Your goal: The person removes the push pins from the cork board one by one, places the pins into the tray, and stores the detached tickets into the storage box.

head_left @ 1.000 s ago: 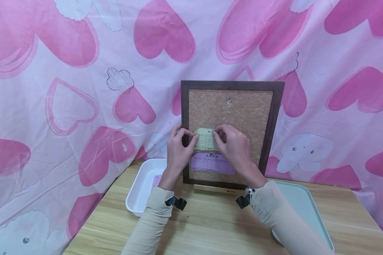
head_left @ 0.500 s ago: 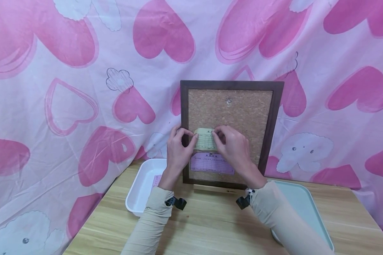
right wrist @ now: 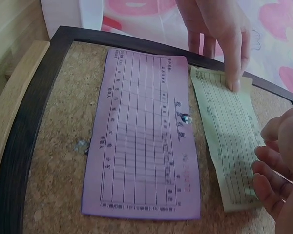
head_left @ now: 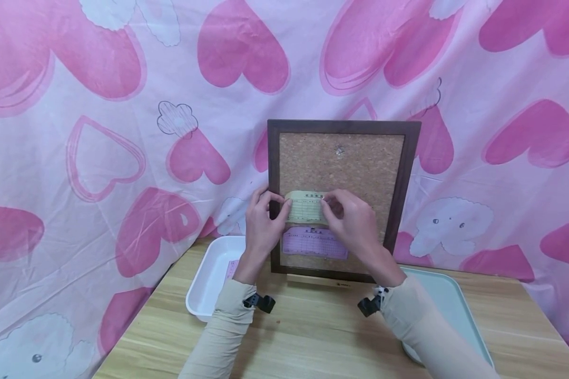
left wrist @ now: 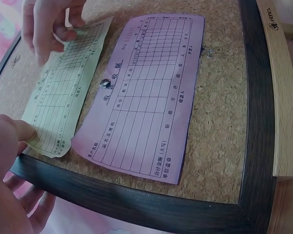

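In the head view my left hand holds the left end of a yellow-green receipt against a framed corkboard. Its thumb presses on the paper, while its other fingers reach behind the frame's edge. At the receipt's upper right, my right hand has thumb and forefinger together at a small shiny spot that looks like a pushpin, mostly hidden by the fingertips. Just below hangs a purple receipt, fixed by a silver pushpin. The right hand covers part of the yellow-green receipt's edge.
A white tray with a pink slip in it stands left of the board. To the right lies a pale green tray, partly under the right sleeve. Silver pins sit high on the cork.
My right hand has shifted slightly right along the yellow-green receipt, uncovering more of its printed heading. The left hand stays nearly in place on the left end.
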A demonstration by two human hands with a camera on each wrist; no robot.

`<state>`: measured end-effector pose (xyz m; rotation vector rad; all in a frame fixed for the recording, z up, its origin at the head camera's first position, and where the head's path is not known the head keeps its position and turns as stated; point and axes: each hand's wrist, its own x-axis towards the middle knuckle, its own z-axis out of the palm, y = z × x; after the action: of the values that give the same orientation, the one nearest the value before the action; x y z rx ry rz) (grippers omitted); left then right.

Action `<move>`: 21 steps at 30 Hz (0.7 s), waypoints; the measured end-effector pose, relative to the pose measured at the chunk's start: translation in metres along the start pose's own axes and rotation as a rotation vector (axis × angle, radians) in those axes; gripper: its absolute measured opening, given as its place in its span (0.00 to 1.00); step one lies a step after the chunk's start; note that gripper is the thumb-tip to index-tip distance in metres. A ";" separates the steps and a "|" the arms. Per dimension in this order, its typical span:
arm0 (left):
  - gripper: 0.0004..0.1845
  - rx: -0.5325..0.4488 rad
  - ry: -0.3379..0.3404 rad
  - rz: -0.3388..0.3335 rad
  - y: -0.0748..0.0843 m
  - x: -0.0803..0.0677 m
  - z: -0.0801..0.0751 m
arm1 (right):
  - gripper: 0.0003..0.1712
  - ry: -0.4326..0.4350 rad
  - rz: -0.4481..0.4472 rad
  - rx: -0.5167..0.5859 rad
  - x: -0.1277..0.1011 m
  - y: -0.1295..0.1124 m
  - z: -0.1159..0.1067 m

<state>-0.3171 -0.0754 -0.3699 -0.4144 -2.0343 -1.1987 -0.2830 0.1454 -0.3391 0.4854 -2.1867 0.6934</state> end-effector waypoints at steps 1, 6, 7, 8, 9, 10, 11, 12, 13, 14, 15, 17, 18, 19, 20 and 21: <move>0.11 -0.003 0.002 -0.003 0.000 0.000 -0.001 | 0.08 0.002 0.005 0.002 -0.001 0.001 -0.002; 0.11 -0.020 0.001 -0.014 -0.002 -0.003 -0.007 | 0.07 0.020 0.032 0.015 -0.007 0.005 -0.010; 0.11 -0.021 0.001 -0.019 -0.002 -0.003 -0.009 | 0.07 0.026 0.037 0.022 -0.008 0.006 -0.012; 0.12 -0.025 0.002 -0.021 -0.002 -0.004 -0.010 | 0.07 0.033 0.041 0.027 -0.010 0.007 -0.013; 0.12 -0.031 0.005 -0.023 -0.002 -0.004 -0.012 | 0.07 0.041 0.044 0.030 -0.011 0.009 -0.014; 0.12 -0.035 0.006 -0.027 -0.003 -0.005 -0.014 | 0.06 0.046 0.046 0.037 -0.013 0.010 -0.016; 0.12 -0.043 0.008 -0.027 -0.003 -0.005 -0.015 | 0.06 0.049 0.052 0.043 -0.015 0.011 -0.018; 0.13 -0.050 0.011 -0.028 -0.004 -0.006 -0.017 | 0.06 0.054 0.054 0.052 -0.016 0.012 -0.019; 0.13 -0.056 0.014 -0.030 -0.004 -0.006 -0.018 | 0.06 0.062 0.053 0.062 -0.018 0.014 -0.021; 0.13 -0.063 0.017 -0.030 -0.005 -0.007 -0.020 | 0.05 0.070 0.052 0.073 -0.020 0.015 -0.023; 0.13 -0.068 0.022 -0.029 -0.006 -0.008 -0.021 | 0.05 0.077 0.049 0.086 -0.021 0.016 -0.024; 0.12 -0.071 0.029 -0.026 -0.007 -0.009 -0.024 | 0.05 0.092 0.043 0.106 -0.025 0.020 -0.028; 0.12 -0.071 0.036 -0.022 -0.007 -0.010 -0.025 | 0.04 0.105 0.035 0.119 -0.027 0.021 -0.029; 0.11 -0.073 0.042 -0.018 -0.008 -0.011 -0.026 | 0.03 0.114 0.031 0.128 -0.029 0.023 -0.030; 0.11 -0.074 0.046 -0.013 -0.008 -0.012 -0.027 | 0.03 0.123 0.028 0.132 -0.031 0.025 -0.032; 0.10 -0.077 0.050 -0.008 -0.008 -0.013 -0.029 | 0.03 0.131 0.027 0.136 -0.033 0.026 -0.033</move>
<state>-0.3010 -0.1030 -0.3755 -0.4099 -1.9541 -1.2825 -0.2576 0.1903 -0.3550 0.4672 -2.0354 0.8683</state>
